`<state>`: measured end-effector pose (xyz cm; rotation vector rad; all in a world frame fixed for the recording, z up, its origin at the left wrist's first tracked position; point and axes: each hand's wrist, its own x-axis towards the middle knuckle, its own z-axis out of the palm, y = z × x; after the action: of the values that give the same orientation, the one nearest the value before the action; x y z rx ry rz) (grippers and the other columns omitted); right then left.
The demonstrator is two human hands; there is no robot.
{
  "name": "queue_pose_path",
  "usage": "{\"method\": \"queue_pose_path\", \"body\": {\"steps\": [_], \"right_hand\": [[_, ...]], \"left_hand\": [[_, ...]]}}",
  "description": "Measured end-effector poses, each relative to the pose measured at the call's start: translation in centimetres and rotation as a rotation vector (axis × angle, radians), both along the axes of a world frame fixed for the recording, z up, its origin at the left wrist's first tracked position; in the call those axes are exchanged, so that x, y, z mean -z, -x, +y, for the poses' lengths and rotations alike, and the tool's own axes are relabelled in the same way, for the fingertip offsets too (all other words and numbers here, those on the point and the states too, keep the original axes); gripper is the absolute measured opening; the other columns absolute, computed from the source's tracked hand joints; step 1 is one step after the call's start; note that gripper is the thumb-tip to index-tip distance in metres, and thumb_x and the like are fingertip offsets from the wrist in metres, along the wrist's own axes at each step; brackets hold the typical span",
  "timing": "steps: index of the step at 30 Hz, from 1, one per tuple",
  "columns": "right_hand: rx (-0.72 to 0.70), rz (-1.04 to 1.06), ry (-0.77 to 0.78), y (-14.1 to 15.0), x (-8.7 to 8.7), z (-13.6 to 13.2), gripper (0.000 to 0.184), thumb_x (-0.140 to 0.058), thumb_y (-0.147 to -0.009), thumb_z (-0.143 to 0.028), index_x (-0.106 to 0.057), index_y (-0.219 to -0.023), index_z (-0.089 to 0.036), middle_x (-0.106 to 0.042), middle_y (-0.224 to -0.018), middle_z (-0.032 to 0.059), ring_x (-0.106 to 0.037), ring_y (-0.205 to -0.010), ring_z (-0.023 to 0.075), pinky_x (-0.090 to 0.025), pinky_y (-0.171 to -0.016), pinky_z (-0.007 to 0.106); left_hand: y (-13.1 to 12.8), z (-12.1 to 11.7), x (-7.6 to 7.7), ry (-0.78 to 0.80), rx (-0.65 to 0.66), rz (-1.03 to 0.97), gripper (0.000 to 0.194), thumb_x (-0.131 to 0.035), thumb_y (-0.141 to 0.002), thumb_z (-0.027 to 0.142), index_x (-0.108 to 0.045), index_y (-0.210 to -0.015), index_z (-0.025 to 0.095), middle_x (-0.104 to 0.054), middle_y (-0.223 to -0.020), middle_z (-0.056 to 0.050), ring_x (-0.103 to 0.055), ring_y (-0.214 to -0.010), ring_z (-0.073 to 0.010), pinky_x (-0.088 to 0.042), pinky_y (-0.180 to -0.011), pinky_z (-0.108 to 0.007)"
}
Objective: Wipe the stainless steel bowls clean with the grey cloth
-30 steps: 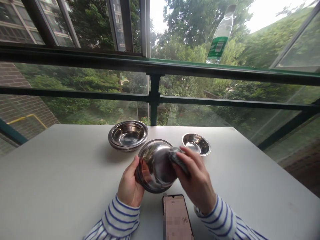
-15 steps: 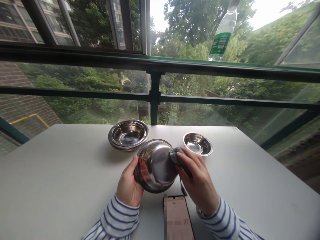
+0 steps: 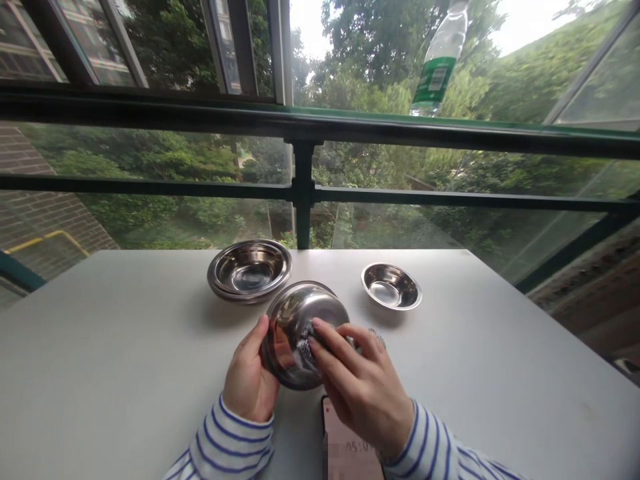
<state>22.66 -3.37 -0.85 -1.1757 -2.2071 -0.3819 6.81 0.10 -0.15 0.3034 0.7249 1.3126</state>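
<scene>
My left hand (image 3: 251, 381) grips a shiny steel bowl (image 3: 296, 310) by its left rim, thumb on top. The bowl is tilted, with its rounded underside towards me. Across that underside lie the fingers of my right hand (image 3: 363, 377), pressing a grey cloth (image 3: 379, 339) against the metal. Most of the cloth is hidden beneath the fingers; a bit sticks out on the right. Behind the held bowl, at left, stands a stack of steel bowls (image 3: 215, 283). A smaller steel bowl (image 3: 391, 288) sits upright at right, apart from my hands.
A phone (image 3: 350, 443) lies on the white table (image 3: 125, 347) below my right hand, partly covered by it. Beyond the table's far edge runs a dark green railing (image 3: 200, 120) with glass panels. A plastic bottle (image 3: 434, 77) with a green label stands at the railing's top.
My right hand has moved left with the cloth, from the bowl's right edge onto the middle of its underside. My left hand still holds the bowl. The whole view has shifted slightly.
</scene>
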Motion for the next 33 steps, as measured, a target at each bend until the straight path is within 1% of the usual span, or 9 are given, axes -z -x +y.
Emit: {"method": "queue_pose_path", "body": {"steps": [5,10,12,14,17,22,26,29,33], "right_hand": [[0.133,0.128,-0.023,-0.1,0.2,0.2,0.041,-0.046,-0.082,-0.017,-0.050,-0.123,-0.017,-0.046,-0.130,0.0088,-0.043,-0.100,0.0265,-0.043,-0.083,0.045],[-0.057,0.036,-0.030,0.7,0.3,-0.9,0.045,-0.048,-0.080,-0.016,-0.048,-0.125,-0.020,-0.044,-0.133,0.0038,-0.044,-0.100,0.0245,-0.044,-0.080,0.041],[-0.056,0.035,-0.049,0.6,0.0,-0.8,0.046,-0.048,-0.081,-0.017,-0.046,-0.126,-0.022,-0.043,-0.134,0.0028,-0.044,-0.101,0.0244,-0.043,-0.081,0.041],[0.021,0.110,-0.059,0.0,-0.3,-0.4,0.046,-0.046,-0.082,-0.017,-0.044,-0.128,-0.023,-0.041,-0.135,0.0048,-0.043,-0.105,0.0255,-0.041,-0.085,0.044],[0.081,0.186,-0.051,-0.2,-0.4,-0.1,0.048,-0.045,-0.082,-0.016,-0.041,-0.130,-0.020,-0.038,-0.137,0.0073,-0.041,-0.107,0.0264,-0.039,-0.088,0.046],[-0.075,0.056,-0.028,0.8,-0.2,-0.8,0.048,-0.049,-0.079,-0.019,-0.046,-0.127,-0.020,-0.040,-0.136,0.0048,-0.043,-0.105,0.0272,-0.043,-0.083,0.044],[-0.010,0.231,0.069,0.0,-0.5,-0.5,0.048,-0.041,-0.081,-0.016,-0.044,-0.128,-0.020,-0.036,-0.137,0.0086,-0.040,-0.112,0.0270,-0.040,-0.090,0.047],[-0.035,0.321,0.177,-0.7,-0.5,-0.1,0.051,-0.038,-0.078,-0.011,-0.044,-0.128,-0.022,-0.032,-0.138,0.0084,-0.038,-0.117,0.0267,-0.041,-0.092,0.047],[-0.050,0.491,0.256,-1.6,0.2,0.4,0.050,-0.044,-0.076,-0.009,-0.048,-0.123,-0.024,-0.039,-0.133,0.0084,-0.043,-0.117,0.0245,-0.043,-0.093,0.043]], "left_hand": [[0.0,-0.1,-0.1,-0.035,0.003,0.040,0.022,-0.050,-0.081,0.018,-0.069,-0.084,0.007,-0.073,-0.079,-0.013,-0.068,-0.080,-0.0260,-0.056,-0.073,-0.036],[0.1,-0.2,-0.3,-0.040,-0.022,0.015,0.023,-0.048,-0.082,0.016,-0.068,-0.086,0.007,-0.073,-0.079,-0.013,-0.068,-0.077,-0.0236,-0.057,-0.068,-0.032],[0.0,-0.4,-0.4,-0.050,-0.041,-0.015,0.021,-0.049,-0.082,0.013,-0.069,-0.084,0.008,-0.073,-0.078,-0.011,-0.069,-0.071,-0.0194,-0.057,-0.063,-0.025],[-0.2,-0.7,-0.5,-0.058,-0.041,-0.015,0.018,-0.052,-0.080,0.011,-0.069,-0.081,0.008,-0.073,-0.076,-0.010,-0.069,-0.067,-0.0174,-0.057,-0.059,-0.021],[-0.3,-1.0,-0.4,-0.067,-0.003,0.023,0.016,-0.055,-0.078,0.014,-0.069,-0.080,0.008,-0.073,-0.075,-0.011,-0.069,-0.069,-0.0208,-0.057,-0.060,-0.026],[-0.1,-0.7,-0.2,-0.093,0.023,0.007,0.018,-0.055,-0.078,0.017,-0.069,-0.084,0.008,-0.073,-0.077,-0.012,-0.068,-0.076,-0.0249,-0.057,-0.066,-0.033],[-0.3,-0.5,-0.1,-0.090,0.033,0.023,0.020,-0.055,-0.078,0.019,-0.068,-0.090,0.008,-0.072,-0.084,-0.013,-0.068,-0.079,-0.0255,-0.057,-0.069,-0.035],[-0.3,-0.5,0.0,-0.066,0.032,0.065,0.020,-0.056,-0.078,0.019,-0.068,-0.087,0.007,-0.072,-0.080,-0.014,-0.068,-0.075,-0.0256,-0.056,-0.068,-0.036],[-0.1,-0.1,0.2,-0.037,0.016,0.106,0.018,-0.056,-0.077,0.020,-0.067,-0.083,0.007,-0.072,-0.073,-0.011,-0.068,-0.063,-0.0226,-0.057,-0.058,-0.033]]}}
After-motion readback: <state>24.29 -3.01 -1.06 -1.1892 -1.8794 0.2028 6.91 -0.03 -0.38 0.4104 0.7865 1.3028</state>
